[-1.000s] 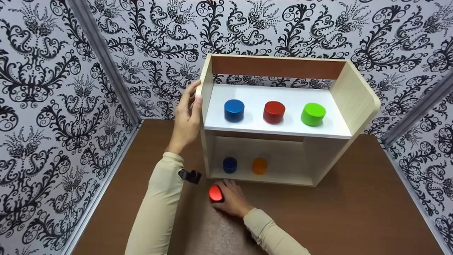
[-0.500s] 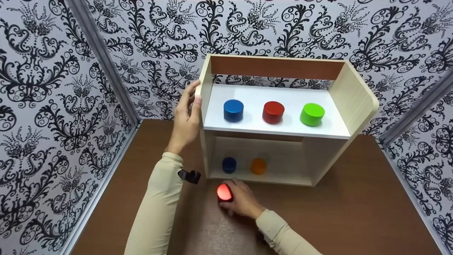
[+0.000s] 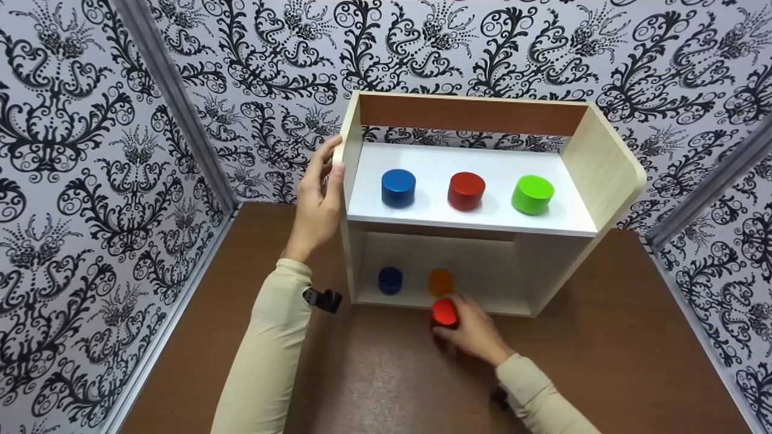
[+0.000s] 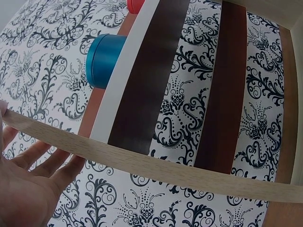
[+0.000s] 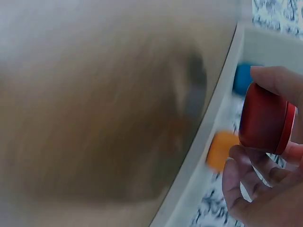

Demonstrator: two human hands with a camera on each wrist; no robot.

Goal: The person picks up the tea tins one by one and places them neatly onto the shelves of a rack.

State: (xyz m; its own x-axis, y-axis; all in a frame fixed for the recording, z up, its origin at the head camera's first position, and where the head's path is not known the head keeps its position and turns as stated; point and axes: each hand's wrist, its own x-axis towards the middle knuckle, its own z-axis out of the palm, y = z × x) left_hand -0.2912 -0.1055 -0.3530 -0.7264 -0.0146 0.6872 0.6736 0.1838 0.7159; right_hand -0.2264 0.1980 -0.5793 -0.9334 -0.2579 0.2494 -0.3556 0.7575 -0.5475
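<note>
My right hand (image 3: 479, 334) holds a red round tin (image 3: 445, 311) just in front of the lower shelf, above the tabletop. In the right wrist view the thumb and fingertips pinch the red tin (image 5: 262, 118) by its sides, and its lid seam shows. My left hand (image 3: 316, 205) grips the left side panel of a small wooden shelf unit (image 3: 609, 163). The left wrist view has the thumb on one side of the panel edge (image 4: 142, 159) and the fingers on the other. Behind the held tin, an orange tin (image 3: 441, 281) stands on the lower shelf, partly covered.
A blue tin (image 3: 398, 190), a red tin (image 3: 466, 193) and a green tin (image 3: 532, 196) stand in a row on the white upper shelf. A dark blue tin (image 3: 390, 281) is at the lower shelf's left. Patterned walls (image 3: 271, 48) enclose the brown table (image 3: 374, 386).
My right hand has carried the red tin rightward along the unit's front, from below the dark blue tin to before the orange one. The left hand has stayed on the panel.
</note>
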